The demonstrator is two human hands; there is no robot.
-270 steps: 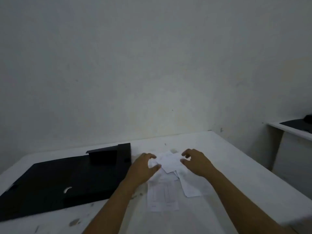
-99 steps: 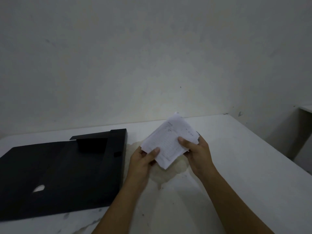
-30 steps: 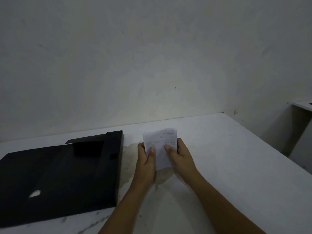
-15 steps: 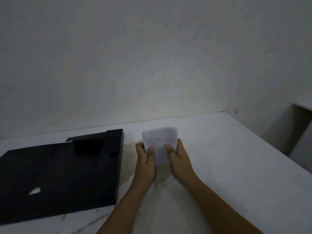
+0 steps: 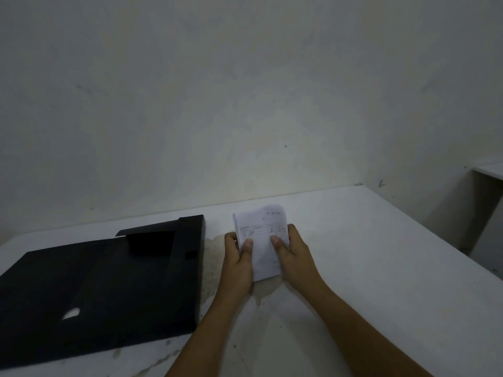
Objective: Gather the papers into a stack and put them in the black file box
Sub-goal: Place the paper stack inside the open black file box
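Note:
A small stack of white printed papers (image 5: 261, 232) stands upright on its lower edge on the white table (image 5: 381, 268). My left hand (image 5: 237, 265) grips its left side and my right hand (image 5: 292, 254) its right side, thumbs pressed on the front sheet. The black file box (image 5: 95, 289) lies open and flat on the table to the left of my hands, its short wall (image 5: 190, 240) a little way from my left hand. The stack's lower corners are hidden behind my palms.
A pale wall (image 5: 245, 104) rises right behind the table. A brownish stain (image 5: 215, 257) marks the tabletop between box and hands. The table's right edge drops off near a second white surface (image 5: 490, 170) at far right.
Nine seconds ago the papers lay scattered on the table; since then both hands lifted them as one stack. Over the last second the stack stays upright between my hands, barely shifting.

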